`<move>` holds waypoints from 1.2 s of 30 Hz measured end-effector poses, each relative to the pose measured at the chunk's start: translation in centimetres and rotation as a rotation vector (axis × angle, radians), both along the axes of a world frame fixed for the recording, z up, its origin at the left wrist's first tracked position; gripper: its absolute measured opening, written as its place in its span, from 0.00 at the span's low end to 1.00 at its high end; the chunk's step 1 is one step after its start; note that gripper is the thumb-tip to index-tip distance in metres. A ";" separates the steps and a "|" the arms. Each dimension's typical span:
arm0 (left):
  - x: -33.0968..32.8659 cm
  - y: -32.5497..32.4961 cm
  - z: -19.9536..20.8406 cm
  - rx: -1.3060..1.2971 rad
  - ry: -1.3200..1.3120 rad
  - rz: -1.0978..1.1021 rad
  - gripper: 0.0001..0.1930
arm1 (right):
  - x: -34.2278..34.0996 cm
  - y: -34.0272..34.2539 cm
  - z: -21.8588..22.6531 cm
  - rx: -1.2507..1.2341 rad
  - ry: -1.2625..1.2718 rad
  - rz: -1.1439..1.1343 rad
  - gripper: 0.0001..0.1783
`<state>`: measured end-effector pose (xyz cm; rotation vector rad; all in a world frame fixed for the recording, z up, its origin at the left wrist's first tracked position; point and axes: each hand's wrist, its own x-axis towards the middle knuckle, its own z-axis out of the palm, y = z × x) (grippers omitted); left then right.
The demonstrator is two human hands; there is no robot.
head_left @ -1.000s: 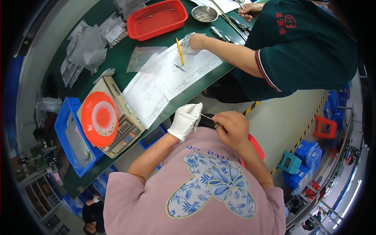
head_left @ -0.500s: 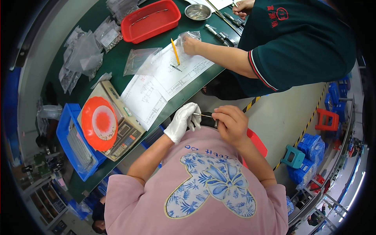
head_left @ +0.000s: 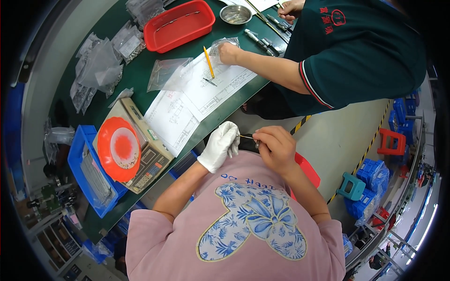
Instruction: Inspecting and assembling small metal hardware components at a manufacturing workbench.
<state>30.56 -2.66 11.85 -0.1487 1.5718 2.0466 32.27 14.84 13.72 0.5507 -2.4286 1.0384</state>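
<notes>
In front of my chest, my left hand, in a white glove, is closed with its fingertips pinched together. Whatever small piece it may hold is hidden by the glove. My bare right hand grips a thin metal rod between thumb and fingers. The rod points left, and its far end meets the gloved fingertips. Beyond my hands, paper drawings lie on the green table, with a yellow pencil and a small dark, slim piece on top.
On the left are a weighing scale carrying an orange-red dish and a blue tray. Plastic bags, a red bin and a metal bowl stand farther back. A co-worker reaches over the table from the right.
My gloved left hand has turned slightly, and its fingertips have closed in around the rod's end. My right hand has barely moved. The co-worker's arm stays about where it was.
</notes>
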 end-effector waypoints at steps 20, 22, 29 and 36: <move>-1.2 0.8 1.7 -0.216 -0.199 0.030 0.22 | -0.6 0.2 0.2 0.094 0.078 0.040 0.10; -1.4 0.8 2.0 -0.250 -0.281 0.028 0.26 | -0.7 0.1 0.2 0.120 0.108 0.037 0.10; -0.5 0.5 0.0 0.001 -0.085 0.126 0.20 | -0.5 0.3 -0.2 -0.011 -0.058 0.016 0.10; -1.0 0.0 0.3 -0.139 -0.096 0.013 0.17 | -0.5 0.2 -0.3 -0.008 -0.072 0.024 0.09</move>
